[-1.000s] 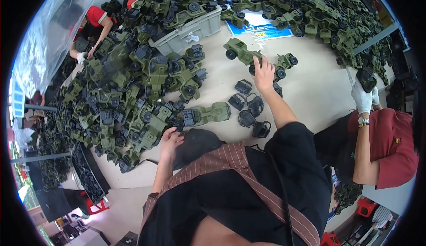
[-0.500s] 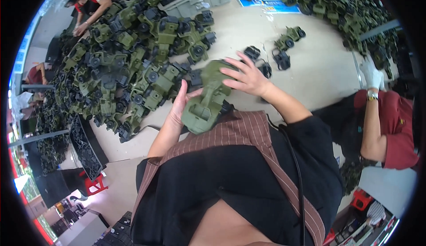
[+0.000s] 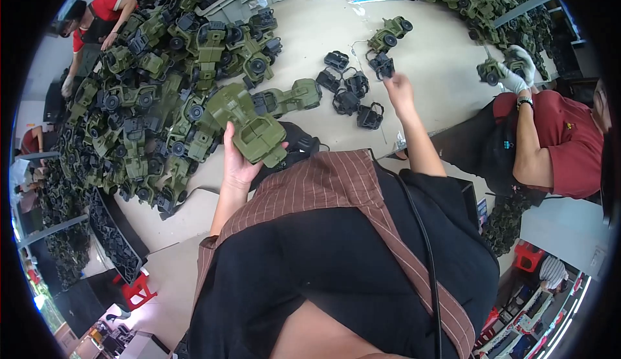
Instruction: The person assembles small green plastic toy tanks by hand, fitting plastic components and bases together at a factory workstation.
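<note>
In my left hand is an olive-green toy jeep body, tilted, with its open seat well facing up and toward me. My thumb lies along its side, and the fingers are mostly hidden beneath it. Stretched forward over the table, my right hand has its fingers closed at the edge of a black plastic frame-like part. Several similar black parts lie in a loose cluster left of that hand. Another green toy jeep rests just beyond the body I hold.
A large heap of green toy jeeps covers the left, beside a grey bin. One wheeled jeep stands past my right hand. At right, a gloved co-worker handles a jeep; another person works at far left.
My right hand has left the jeep body and moved out to the right, to a black part. My left hand has shifted left with the body. More black parts are now visible.
</note>
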`<state>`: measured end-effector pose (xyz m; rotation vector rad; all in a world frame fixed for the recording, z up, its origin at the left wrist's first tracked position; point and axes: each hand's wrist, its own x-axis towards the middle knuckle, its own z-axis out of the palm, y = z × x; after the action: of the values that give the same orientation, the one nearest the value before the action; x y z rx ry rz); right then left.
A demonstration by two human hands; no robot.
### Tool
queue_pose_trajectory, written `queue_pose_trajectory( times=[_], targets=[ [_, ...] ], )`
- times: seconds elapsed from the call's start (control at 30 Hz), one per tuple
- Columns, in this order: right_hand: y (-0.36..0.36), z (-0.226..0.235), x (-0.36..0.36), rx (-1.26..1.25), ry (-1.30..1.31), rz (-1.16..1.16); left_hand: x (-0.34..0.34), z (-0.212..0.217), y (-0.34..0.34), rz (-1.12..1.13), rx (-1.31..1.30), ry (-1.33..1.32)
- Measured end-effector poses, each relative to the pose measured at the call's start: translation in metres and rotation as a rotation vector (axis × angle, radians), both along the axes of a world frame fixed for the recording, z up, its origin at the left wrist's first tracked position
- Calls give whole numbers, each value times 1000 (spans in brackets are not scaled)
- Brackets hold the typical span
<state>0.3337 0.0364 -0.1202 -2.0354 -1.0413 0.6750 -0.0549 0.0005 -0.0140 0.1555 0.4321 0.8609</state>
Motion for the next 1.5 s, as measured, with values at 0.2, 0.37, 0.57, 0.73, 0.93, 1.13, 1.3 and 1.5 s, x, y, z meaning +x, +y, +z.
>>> queue_pose_trajectory(
  times=[0.2, 0.37, 0.57, 0.73, 0.93, 1.13, 1.3, 1.5],
  targets=[
    [-76, -8, -48, -194, -81, -62, 0, -19, -7, 70, -63, 148],
    [-70, -12, -77, -277, -115, -78, 13, -20, -6, -3, -67, 173],
    [-63, -17, -53, 14, 121, -122, 6, -22, -8, 59, -59, 184],
    [-44, 44, -51, 269, 911, 59, 8, -23, -8, 75, -32, 146],
    [-40, 115, -124, 183, 1473, 358, 22, -12, -4, 48, 181, 178],
    [-38, 117, -151, -47, 1030, 756, 28, 7, -14, 175, 272, 388],
    [-45, 120, -163, 60, 697, 783, 30, 10, -18, 218, 263, 377],
    [-51, 129, -174, 276, 72, 852, 33, 8, -19, 257, 285, 397]
  ],
)
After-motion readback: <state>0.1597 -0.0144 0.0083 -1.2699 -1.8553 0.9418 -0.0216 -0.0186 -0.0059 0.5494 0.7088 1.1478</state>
